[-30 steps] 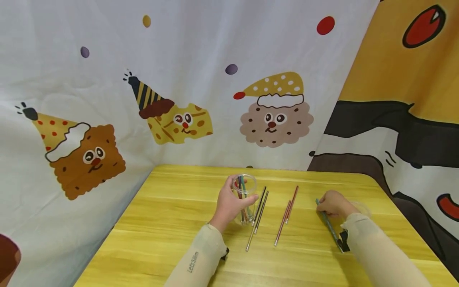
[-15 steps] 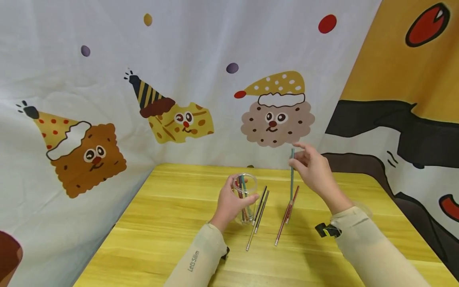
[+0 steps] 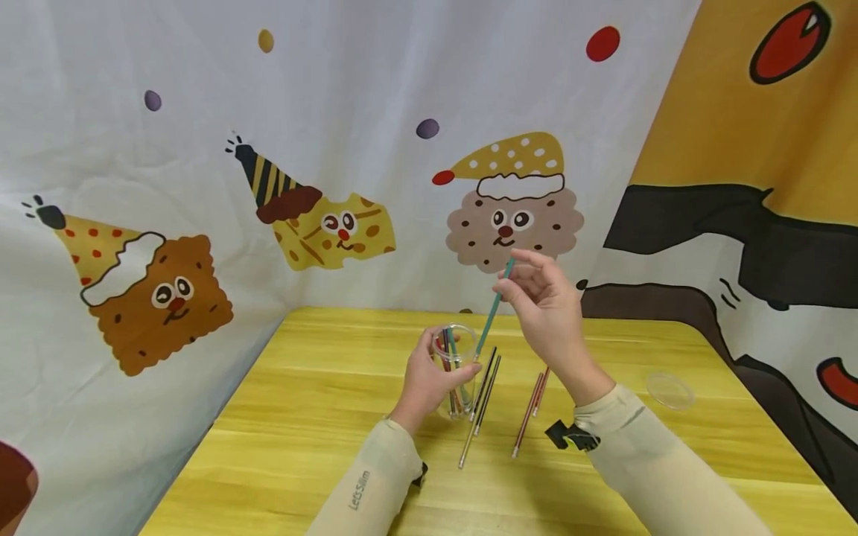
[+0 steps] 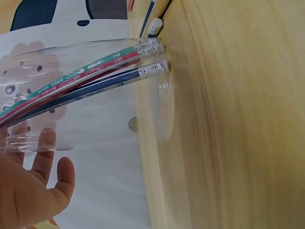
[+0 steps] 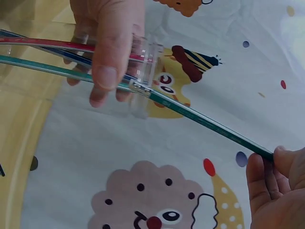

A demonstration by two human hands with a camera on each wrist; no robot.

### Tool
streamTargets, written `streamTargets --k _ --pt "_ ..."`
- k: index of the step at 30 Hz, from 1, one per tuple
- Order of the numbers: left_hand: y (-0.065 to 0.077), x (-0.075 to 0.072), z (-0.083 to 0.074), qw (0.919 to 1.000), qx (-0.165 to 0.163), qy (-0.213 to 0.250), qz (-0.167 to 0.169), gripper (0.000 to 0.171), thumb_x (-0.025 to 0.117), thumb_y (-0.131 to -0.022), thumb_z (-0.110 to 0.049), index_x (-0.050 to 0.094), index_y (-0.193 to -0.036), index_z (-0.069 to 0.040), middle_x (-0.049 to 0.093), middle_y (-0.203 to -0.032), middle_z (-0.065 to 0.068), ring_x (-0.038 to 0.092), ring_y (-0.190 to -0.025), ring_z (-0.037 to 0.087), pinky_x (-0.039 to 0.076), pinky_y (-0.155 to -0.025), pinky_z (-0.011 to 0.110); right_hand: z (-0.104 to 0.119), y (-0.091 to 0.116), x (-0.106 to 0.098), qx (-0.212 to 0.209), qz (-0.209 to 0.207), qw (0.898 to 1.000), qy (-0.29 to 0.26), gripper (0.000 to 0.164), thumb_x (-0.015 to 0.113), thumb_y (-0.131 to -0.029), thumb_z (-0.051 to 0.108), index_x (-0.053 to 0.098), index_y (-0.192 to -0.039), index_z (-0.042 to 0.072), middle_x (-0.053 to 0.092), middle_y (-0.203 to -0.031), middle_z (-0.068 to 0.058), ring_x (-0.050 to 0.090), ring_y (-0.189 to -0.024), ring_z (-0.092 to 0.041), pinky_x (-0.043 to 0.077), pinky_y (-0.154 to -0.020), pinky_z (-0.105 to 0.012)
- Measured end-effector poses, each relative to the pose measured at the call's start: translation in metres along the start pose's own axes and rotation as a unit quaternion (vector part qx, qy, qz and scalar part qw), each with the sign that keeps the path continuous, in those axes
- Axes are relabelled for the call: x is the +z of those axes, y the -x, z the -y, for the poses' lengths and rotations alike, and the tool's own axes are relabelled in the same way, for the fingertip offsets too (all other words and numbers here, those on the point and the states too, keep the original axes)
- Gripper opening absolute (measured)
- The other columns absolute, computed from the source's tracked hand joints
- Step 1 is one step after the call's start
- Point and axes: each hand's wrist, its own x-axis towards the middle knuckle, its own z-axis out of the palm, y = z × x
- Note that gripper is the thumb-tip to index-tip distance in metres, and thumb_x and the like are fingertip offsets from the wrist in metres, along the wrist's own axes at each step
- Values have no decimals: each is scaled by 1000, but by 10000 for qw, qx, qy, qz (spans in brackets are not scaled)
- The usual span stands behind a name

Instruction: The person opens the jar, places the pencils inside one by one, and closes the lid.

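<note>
The right hand [image 3: 551, 307] pinches a slim green wooden pencil [image 3: 494, 309], apparently for loading, which needs aligning over the clear plastic cylinder [image 4: 102, 117] within the curled left hand [image 3: 429, 383].

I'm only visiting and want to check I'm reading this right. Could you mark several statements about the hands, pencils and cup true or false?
1. The left hand holds a clear cup. True.
2. The right hand pinches a green pencil. True.
3. The cup contains nothing. False: several pencils stand inside it, red and dark blue among them.
4. The pinched pencil's metal end is the one nearer the cup. True.
5. A lid covers the cup. False: its mouth is open; a clear disc lies apart on the table.
6. Every loose pencil on the table is red. False: dark pencils lie there too.
</note>
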Motion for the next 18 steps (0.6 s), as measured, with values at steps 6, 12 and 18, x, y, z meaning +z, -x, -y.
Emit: streamTargets --k 6,12,18 --pt "-1 -1 2 10000 -22 40 -26 64 96 -79 -41 61 -132 -35 69 -118 3 59 -91 29 53 -74 37 -4 -4 3 -155 -191 9995 -209 44 71 -100 -2 60 -143 4 77 -105 -4 77 -88 -10 62 -82 -19" --pt "-2 0 4 10000 9 31 -84 63 97 -79 -40 63 -132 -34 70 -117 -2 57 -91 26 52 -76 36 -5 -7 5 -66 -578 9963 -635 40 70 -101 -1 60 -139 -1 79 -103 5 77 -86 -7 62 -80 -20" --pt "0 1 4 10000 -64 -24 27 65 95 -80 -44 61 -135 -33 69 -118 3 57 -91 21 52 -76 36 -5 -9 4 55 -849 9886 -1240 39 70 -100 -2 57 -137 -4 78 -102 7 78 -86 -11 63 -80 -23"
